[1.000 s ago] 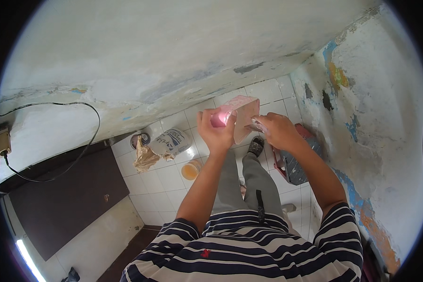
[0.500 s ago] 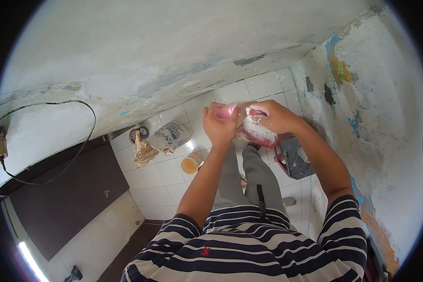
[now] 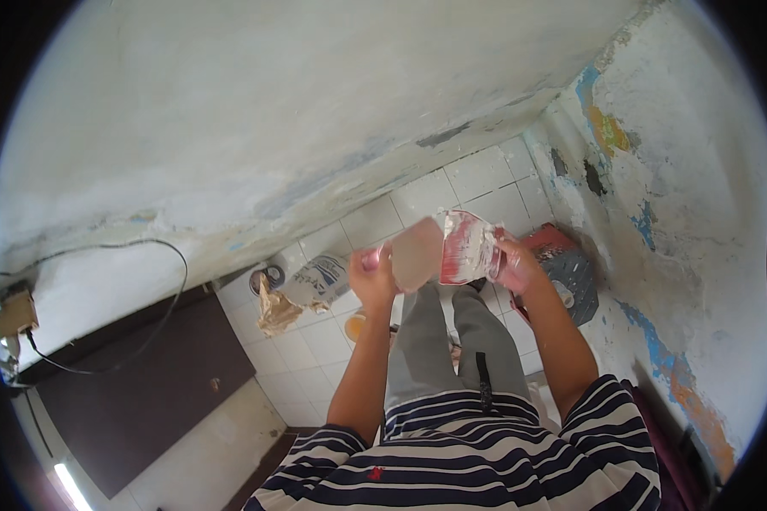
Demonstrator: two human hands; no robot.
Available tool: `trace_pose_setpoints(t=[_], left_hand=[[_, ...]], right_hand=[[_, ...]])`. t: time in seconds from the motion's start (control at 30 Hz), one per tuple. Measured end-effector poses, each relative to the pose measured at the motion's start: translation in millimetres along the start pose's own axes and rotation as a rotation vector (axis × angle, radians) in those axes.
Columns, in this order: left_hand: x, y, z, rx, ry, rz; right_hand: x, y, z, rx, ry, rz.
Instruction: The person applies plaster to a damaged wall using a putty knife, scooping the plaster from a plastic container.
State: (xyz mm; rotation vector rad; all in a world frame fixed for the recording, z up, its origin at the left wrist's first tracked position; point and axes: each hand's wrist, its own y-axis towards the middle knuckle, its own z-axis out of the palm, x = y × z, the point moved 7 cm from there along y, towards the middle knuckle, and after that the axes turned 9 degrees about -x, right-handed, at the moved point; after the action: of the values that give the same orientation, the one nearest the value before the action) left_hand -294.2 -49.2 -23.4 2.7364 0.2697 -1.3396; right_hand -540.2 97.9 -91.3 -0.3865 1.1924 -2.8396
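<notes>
My left hand [image 3: 373,274] grips the pink handle of a flat scraper whose beige-grey blade [image 3: 415,254] faces right, at the centre of the view. Just beside it, my right hand [image 3: 518,266] holds a red scraper [image 3: 460,249] smeared with white paste, its broad blade turned toward the other one. The two blades are side by side at about the same height, above my legs; whether their edges touch I cannot tell.
Below lie a paper-topped printed sack [image 3: 320,279], a round tin [image 3: 267,281], a cup of orange stuff [image 3: 355,328] and a red-and-grey container [image 3: 571,277] on white tiles [image 3: 422,192]. A cabled socket box [image 3: 15,315] is left; patchy walls [image 3: 656,196] surround me.
The scrapers, earlier overlapping, are now apart side by side, the red blade showing its smeared face. Both hands have moved lower in the view; my right hand has shifted outward from my left.
</notes>
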Motion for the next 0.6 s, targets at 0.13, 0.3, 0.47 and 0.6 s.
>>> trace_pose_setpoints(t=[0.13, 0.3, 0.47, 0.6], left_hand=[[43, -11, -22, 0.000, 0.049, -0.149], [100, -13, -57, 0.018, 0.132, -0.209], [110, -6, -88, 0.019, 0.169, -0.311], [123, 8, -112, 0.026, 0.239, -0.313]], right_hand=[[-16, -2, 34, 0.194, 0.053, -0.003], [-16, 29, 54, 0.260, 0.260, -0.033], [-5, 81, 54, 0.049, -0.019, -0.376], [-5, 109, 88, -0.396, -0.648, -0.931]])
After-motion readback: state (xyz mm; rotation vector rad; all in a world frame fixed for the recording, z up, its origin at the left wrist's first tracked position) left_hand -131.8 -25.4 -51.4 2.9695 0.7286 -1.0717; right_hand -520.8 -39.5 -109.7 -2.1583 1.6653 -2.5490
